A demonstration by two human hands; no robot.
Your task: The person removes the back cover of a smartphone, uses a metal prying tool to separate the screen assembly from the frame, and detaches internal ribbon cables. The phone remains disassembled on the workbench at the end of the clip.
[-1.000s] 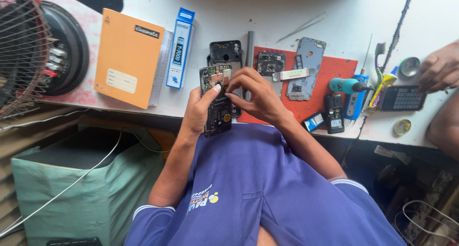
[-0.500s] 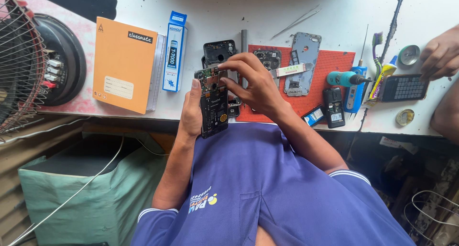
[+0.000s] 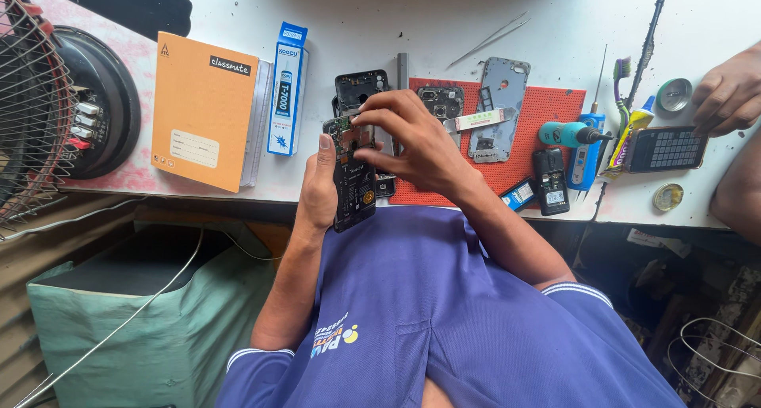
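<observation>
My left hand (image 3: 319, 192) holds an opened phone (image 3: 354, 184), back cover off, upright over the table's front edge. Its circuit board and black battery face me. My right hand (image 3: 412, 139) rests on the phone's top end, fingertips pinched at the green board near the camera area; whether they hold a small part is hidden. Just behind my hands a black phone frame (image 3: 361, 87) lies on the white table (image 3: 380, 20).
A red work mat (image 3: 547, 111) carries a grey back cover (image 3: 498, 107), a camera frame (image 3: 441, 101) and a small black phone (image 3: 549, 181). An orange notebook (image 3: 202, 111), blue glue box (image 3: 287, 87), fan (image 3: 40, 99), tweezers (image 3: 487, 37), screwdriver (image 3: 572, 133). Another person's hand (image 3: 729, 91) touches a calculator (image 3: 664, 148).
My view has shifted slightly. My right hand's fingers have moved a little on the phone's top end; my left hand keeps the phone in the same grip.
</observation>
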